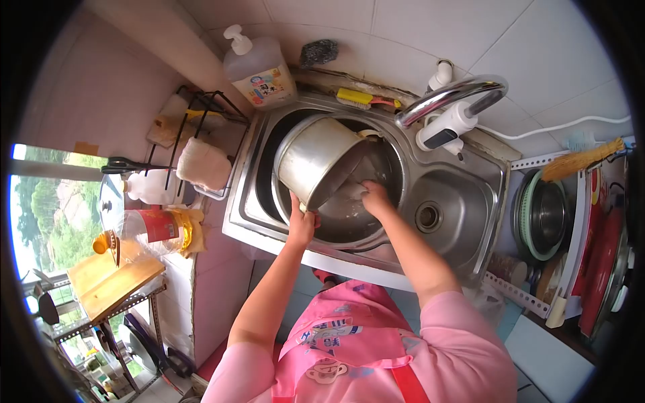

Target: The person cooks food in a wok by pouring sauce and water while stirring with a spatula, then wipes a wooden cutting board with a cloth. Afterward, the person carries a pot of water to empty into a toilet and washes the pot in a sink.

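Note:
A metal pot (316, 158) lies tilted on its side above a wide metal basin (396, 168), which sits in the left sink bowl. My left hand (304, 221) is closed on the pot's lower rim, thumb pointing up along it. Inside the basin, close to the pot's mouth, is my right hand (375, 199) with its fingers curled. Something pale shows at those fingertips, too small and blurred to name. Water with whitish patches appears to lie in the basin below.
A chrome faucet (457, 101) arches over the sink's right side, beside the small right bowl (457, 208). Behind the sink are a soap pump bottle (262, 74), a yellow brush (354, 96) and a dark scouring pad (319, 52). A wire rack (211, 101) stands left.

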The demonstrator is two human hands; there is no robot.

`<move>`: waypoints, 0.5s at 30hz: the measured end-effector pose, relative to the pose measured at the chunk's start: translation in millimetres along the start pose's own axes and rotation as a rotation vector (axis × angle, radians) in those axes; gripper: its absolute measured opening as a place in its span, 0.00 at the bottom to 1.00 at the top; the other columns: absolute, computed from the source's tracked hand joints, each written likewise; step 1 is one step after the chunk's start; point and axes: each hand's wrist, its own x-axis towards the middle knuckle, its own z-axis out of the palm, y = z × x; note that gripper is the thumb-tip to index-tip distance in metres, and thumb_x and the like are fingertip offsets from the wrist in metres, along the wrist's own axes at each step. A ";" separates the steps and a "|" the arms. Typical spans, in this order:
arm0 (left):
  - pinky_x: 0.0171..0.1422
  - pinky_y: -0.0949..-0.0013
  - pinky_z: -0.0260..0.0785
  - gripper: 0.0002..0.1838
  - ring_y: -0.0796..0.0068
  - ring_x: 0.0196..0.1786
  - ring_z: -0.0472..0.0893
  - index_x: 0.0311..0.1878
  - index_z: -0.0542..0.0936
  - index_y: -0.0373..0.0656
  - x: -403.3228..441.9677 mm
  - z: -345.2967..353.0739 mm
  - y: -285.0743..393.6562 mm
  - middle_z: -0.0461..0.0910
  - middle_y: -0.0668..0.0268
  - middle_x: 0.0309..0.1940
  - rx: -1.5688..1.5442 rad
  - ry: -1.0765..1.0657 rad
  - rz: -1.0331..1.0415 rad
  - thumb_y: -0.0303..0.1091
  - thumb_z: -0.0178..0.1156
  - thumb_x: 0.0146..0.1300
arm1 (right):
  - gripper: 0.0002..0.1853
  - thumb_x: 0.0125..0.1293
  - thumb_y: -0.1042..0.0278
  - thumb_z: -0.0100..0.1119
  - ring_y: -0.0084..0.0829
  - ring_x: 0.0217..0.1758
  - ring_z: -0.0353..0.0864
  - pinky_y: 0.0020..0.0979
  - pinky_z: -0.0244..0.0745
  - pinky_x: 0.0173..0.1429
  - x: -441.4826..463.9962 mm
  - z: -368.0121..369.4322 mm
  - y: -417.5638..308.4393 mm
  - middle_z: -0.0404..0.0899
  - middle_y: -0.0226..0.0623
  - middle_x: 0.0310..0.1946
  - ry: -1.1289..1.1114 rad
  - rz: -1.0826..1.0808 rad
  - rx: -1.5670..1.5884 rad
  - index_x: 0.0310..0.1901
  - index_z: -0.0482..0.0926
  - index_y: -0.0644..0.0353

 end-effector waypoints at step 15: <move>0.48 0.61 0.78 0.32 0.64 0.52 0.80 0.69 0.58 0.54 7.3 19.3 2.6 0.74 0.62 0.54 -0.221 -0.104 -0.212 0.22 0.42 0.59 | 0.16 0.70 0.63 0.44 0.25 0.42 0.75 0.28 0.69 0.52 -6.3 42.5 -135.0 0.78 0.33 0.38 -0.162 0.191 1.476 0.50 0.76 0.63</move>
